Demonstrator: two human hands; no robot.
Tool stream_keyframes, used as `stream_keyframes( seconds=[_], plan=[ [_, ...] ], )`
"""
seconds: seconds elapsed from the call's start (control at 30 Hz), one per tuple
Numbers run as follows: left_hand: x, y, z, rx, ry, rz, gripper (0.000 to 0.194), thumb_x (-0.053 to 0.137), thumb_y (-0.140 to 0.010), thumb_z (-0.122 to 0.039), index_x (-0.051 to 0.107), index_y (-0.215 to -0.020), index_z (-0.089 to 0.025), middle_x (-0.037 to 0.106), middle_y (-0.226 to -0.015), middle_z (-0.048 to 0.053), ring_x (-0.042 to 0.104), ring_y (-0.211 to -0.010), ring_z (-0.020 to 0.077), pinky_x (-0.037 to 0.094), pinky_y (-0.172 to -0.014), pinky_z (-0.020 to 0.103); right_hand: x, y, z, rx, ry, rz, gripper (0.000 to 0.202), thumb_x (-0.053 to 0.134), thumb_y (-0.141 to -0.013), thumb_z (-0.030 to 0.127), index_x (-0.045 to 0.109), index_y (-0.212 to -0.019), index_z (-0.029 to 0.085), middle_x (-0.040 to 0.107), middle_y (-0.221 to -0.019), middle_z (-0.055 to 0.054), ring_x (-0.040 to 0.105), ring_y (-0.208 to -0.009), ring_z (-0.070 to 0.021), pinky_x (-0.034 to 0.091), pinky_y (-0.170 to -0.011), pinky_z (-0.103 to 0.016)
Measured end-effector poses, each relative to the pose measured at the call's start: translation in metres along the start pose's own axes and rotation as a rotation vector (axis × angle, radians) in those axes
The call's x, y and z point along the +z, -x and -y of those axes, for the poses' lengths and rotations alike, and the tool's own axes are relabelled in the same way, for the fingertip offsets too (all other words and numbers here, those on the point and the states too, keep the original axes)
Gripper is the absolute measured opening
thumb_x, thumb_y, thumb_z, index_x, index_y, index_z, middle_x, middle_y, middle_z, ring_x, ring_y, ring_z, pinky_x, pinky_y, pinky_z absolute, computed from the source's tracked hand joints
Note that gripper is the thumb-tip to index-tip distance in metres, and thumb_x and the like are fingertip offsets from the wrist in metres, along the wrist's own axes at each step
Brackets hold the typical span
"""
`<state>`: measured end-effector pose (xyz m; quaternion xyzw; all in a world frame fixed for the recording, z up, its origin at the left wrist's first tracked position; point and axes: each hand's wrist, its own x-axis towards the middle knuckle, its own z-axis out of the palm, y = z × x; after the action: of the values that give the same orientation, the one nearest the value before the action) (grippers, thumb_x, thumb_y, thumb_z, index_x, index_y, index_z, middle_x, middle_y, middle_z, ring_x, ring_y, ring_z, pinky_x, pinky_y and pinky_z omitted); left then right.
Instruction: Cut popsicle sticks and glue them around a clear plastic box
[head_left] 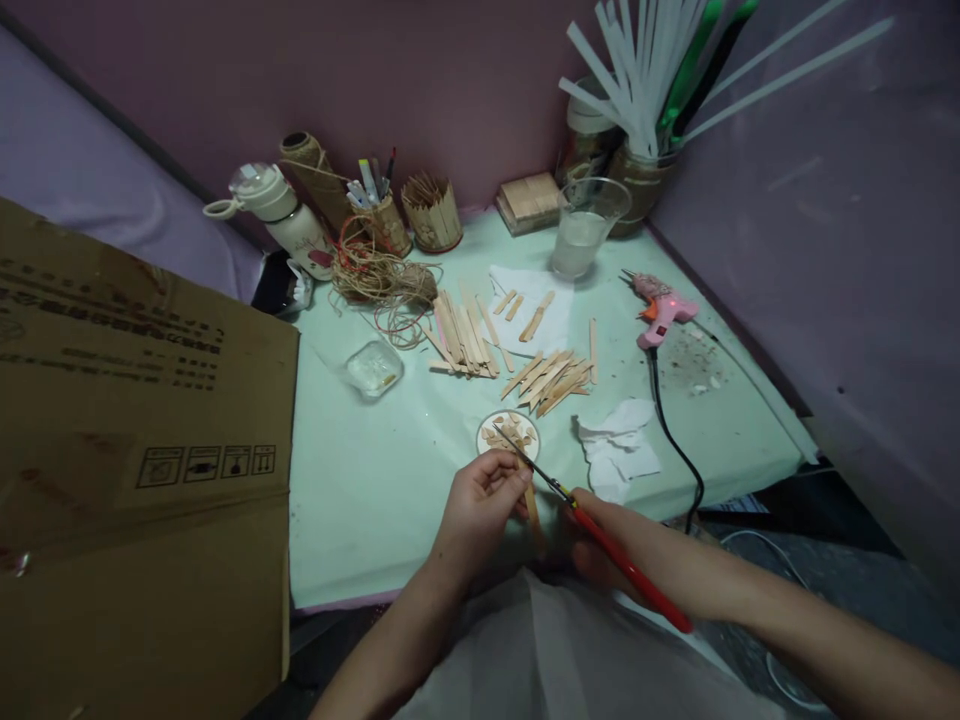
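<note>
My left hand [487, 495] pinches a thin wooden strip [532, 512] at the front of the table. Red-handled scissors [630, 565] are in my right hand [611, 530], their blades reaching to the strip beside my left fingertips. Just beyond the fingers, a small white dish [482, 433] holds several cut wooden pieces. Behind the dish lie a pile of wooden strips [551, 380] and a second bundle of sticks [465, 335].
A pink glue gun [664, 310] with a black cord lies at right, near crumpled paper [619, 450]. Tangled twine [382, 280], a glass dish [375, 368] and a water cup [581, 240] stand farther back. A cardboard box [142, 460] borders the left.
</note>
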<state>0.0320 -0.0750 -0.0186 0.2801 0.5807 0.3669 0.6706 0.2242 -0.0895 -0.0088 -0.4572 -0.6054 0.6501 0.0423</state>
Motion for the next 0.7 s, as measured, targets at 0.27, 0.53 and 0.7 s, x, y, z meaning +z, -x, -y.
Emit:
stream_keyframes(
  seconds=[0.27,0.53,0.7],
  plan=[
    [-0.002,-0.001,0.005,-0.021,0.009,0.032,0.025,0.077,-0.063,-0.038,0.064,-0.069,-0.018,0.057,-0.056,-0.003,0.051,-0.05,0.0097,0.041,-0.051,0.023,-0.002,-0.001,0.012,0.067,-0.012,0.065,0.036,0.057,-0.084,0.055,0.051,-0.085,0.02,0.062,-0.079,-0.004,0.048,-0.066,-0.0163,0.041,-0.062,-0.031],
    [-0.006,0.0,0.015,-0.057,0.005,0.053,0.024,0.073,-0.068,-0.038,0.063,-0.067,-0.016,0.055,-0.056,-0.004,0.048,-0.051,0.0083,0.038,-0.053,0.021,0.005,-0.011,0.011,0.223,-0.143,0.053,0.037,0.056,-0.083,0.055,0.051,-0.074,0.019,0.052,-0.066,0.001,0.043,-0.063,-0.0141,0.035,-0.059,-0.028],
    [-0.009,0.001,0.018,-0.109,0.061,0.056,0.027,0.075,-0.067,-0.041,0.063,-0.069,-0.017,0.058,-0.056,-0.003,0.05,-0.051,0.009,0.038,-0.053,0.021,0.018,-0.018,-0.008,0.194,-0.201,0.033,0.028,0.056,-0.085,0.046,0.055,-0.078,0.018,0.058,-0.071,-0.001,0.046,-0.065,-0.0147,0.037,-0.061,-0.029]
  ],
)
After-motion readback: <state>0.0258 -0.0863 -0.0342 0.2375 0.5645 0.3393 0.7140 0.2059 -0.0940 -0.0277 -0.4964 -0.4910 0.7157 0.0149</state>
